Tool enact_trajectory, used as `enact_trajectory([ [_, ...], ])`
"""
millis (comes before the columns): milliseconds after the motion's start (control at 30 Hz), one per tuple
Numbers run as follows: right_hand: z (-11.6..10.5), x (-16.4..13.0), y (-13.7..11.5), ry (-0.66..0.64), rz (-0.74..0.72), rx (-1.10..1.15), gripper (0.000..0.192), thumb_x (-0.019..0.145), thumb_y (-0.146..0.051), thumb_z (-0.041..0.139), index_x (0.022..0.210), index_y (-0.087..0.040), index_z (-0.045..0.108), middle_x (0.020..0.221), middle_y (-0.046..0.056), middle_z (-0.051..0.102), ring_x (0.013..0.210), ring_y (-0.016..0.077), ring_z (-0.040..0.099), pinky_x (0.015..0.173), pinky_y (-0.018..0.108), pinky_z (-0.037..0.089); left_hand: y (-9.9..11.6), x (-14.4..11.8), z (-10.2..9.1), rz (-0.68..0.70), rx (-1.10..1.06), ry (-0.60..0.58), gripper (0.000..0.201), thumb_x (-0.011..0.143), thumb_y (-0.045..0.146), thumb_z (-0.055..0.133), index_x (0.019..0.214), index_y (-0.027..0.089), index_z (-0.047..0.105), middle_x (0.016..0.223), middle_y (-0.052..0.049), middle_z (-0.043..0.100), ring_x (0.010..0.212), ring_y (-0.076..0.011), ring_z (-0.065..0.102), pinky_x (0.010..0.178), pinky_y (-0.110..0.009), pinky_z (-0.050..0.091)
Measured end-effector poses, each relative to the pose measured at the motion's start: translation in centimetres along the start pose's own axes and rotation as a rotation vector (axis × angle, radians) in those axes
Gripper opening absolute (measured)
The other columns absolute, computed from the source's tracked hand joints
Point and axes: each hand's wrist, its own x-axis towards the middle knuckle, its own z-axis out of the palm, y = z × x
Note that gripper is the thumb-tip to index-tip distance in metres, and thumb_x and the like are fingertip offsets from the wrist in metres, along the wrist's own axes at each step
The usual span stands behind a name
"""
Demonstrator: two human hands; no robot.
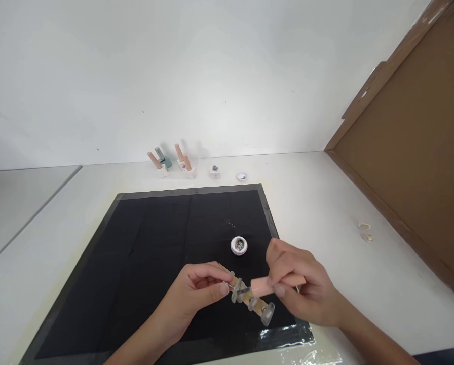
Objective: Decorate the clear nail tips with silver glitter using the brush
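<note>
A wooden strip [258, 306] carrying several clear false nail tips [267, 314] lies at an angle over the black mat. My left hand [196, 289] is closed, its thumb and index finger pinching the thin stem of a nail tip at the strip's upper part. My right hand [306, 284] grips a peach-coloured nail polish brush [260, 287] by its cap-like handle. The dark bristle end touches or nearly touches the nail tip by my left fingertips. Beyond my hands sits a small open white pot [238, 246] with silvery, glittery contents.
The black mat [154, 253] is taped onto a white table [318, 203]. Peach-capped polish bottles [189, 170], a grey-green one [165, 159], a small clear jar [215, 172] and a white lid [241, 177] line the back. Cardboard [409, 152] stands at right, near two small beige pieces [366, 232].
</note>
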Motion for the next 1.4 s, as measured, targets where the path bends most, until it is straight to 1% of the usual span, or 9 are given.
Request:
enact_trajectory([
  [133,0.2,0.2,-0.3,-0.034,0.011,-0.038,0.017,0.080,-0.005,0.050,0.079,-0.021,0.054,0.060,-0.002,0.049,0.059,0.0125,0.046,0.054,0.025,0.040,0.0,0.1,0.0,0.003,0.011,0.003,0.005,0.069,0.024,0.077,0.072,0.021,0.078,0.073,-0.002,0.066,0.074,-0.0160,0.059,0.071,-0.028,0.046],
  [300,-0.2,0.0,-0.1,0.074,0.112,-0.107,0.018,0.082,-0.005,0.048,0.078,-0.021,0.054,0.065,-0.001,0.048,0.061,0.0127,0.046,0.053,0.025,0.039,-0.4,-0.1,-0.2,-0.001,0.025,0.014,0.006,0.068,0.025,0.077,0.073,0.021,0.078,0.072,-0.001,0.064,0.070,-0.0140,0.057,0.068,-0.026,0.045],
  [467,0.0,0.2,-0.2,-0.012,-0.013,-0.007,0.015,0.079,-0.006,0.051,0.078,-0.021,0.054,0.063,-0.002,0.049,0.059,0.0124,0.046,0.053,0.026,0.039,-0.1,0.0,-0.1,0.002,0.009,0.008,0.004,0.069,0.023,0.077,0.073,0.021,0.078,0.072,-0.001,0.066,0.070,-0.0145,0.058,0.070,-0.027,0.045],
  [567,0.1,0.3,-0.3,-0.040,-0.010,-0.031,0.017,0.077,-0.004,0.051,0.077,-0.020,0.054,0.062,-0.002,0.049,0.059,0.0118,0.046,0.053,0.025,0.039,0.1,0.0,0.0,0.002,-0.005,0.005,0.004,0.069,0.023,0.077,0.072,0.021,0.078,0.071,-0.001,0.066,0.071,-0.0146,0.059,0.070,-0.027,0.046],
  [700,-0.1,0.0,0.0,0.062,0.098,-0.100,0.017,0.082,-0.005,0.049,0.078,-0.021,0.054,0.064,-0.001,0.048,0.061,0.0126,0.046,0.053,0.025,0.038,0.0,-0.1,-0.1,-0.015,-0.005,-0.008,0.004,0.070,0.024,0.076,0.073,0.022,0.078,0.072,0.000,0.066,0.069,-0.0129,0.057,0.069,-0.025,0.045],
  [800,-0.2,-0.3,0.2,0.110,0.121,-0.093,0.016,0.083,-0.006,0.049,0.079,-0.021,0.054,0.065,-0.002,0.048,0.061,0.0130,0.046,0.054,0.026,0.038,-0.1,-0.2,-0.2,-0.043,-0.008,0.007,0.009,0.068,0.029,0.077,0.074,0.022,0.078,0.073,-0.001,0.067,0.068,-0.0130,0.056,0.069,-0.025,0.044],
  [1133,0.4,-0.1,0.2,0.053,-0.004,-0.027,0.017,0.081,-0.007,0.051,0.087,-0.022,0.056,0.068,0.000,0.052,0.063,0.0137,0.047,0.055,0.026,0.041,0.2,-0.1,0.0,-0.192,-0.144,0.047,0.021,0.065,0.034,0.080,0.079,0.019,0.078,0.068,-0.002,0.069,0.067,-0.0129,0.056,0.070,-0.026,0.043],
  [1300,0.9,0.2,-0.1,0.020,-0.120,-0.085,0.019,0.079,-0.005,0.051,0.088,-0.020,0.057,0.068,0.000,0.051,0.063,0.0128,0.048,0.054,0.024,0.043,0.4,0.0,0.4,-0.204,-0.160,0.004,0.018,0.068,0.034,0.078,0.077,0.018,0.077,0.073,-0.001,0.067,0.067,-0.0106,0.054,0.071,-0.024,0.042],
  [1400,1.1,0.2,-0.2,0.007,-0.136,-0.109,0.017,0.080,-0.006,0.052,0.088,-0.020,0.057,0.067,0.000,0.051,0.062,0.0127,0.047,0.054,0.024,0.042,0.5,0.1,0.5,-0.199,-0.146,-0.022,0.019,0.069,0.034,0.077,0.077,0.017,0.077,0.071,0.000,0.064,0.066,-0.0097,0.052,0.070,-0.023,0.041],
])
